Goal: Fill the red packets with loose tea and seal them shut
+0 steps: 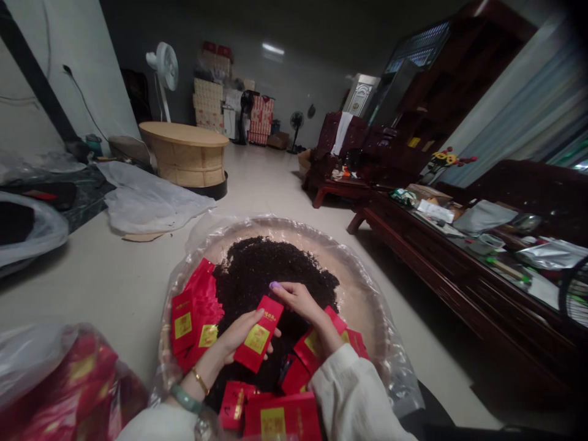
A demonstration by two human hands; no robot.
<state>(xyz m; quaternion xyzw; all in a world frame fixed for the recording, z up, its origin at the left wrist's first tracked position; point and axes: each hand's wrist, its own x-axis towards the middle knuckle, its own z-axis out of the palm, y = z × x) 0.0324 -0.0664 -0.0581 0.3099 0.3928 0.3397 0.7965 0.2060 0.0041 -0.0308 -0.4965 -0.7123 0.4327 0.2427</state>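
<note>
My left hand (237,339) grips a small red packet with a gold label (258,335), holding it upright over a heap of dark loose tea leaves (266,272). My right hand (297,299) is closed at the packet's top edge, fingertips pinched just above the leaves. The tea lies in a wide round basket lined with clear plastic (367,288). Several more red packets (195,318) are stacked along the basket's left side, and others lie near my wrists (280,413).
A plastic bag of red packets (78,380) sits at the lower left. A long dark wooden table (463,269) with clutter runs along the right. A round wooden stand (186,153), white plastic sheeting (147,199) and a standing fan (164,70) are farther back on the pale floor.
</note>
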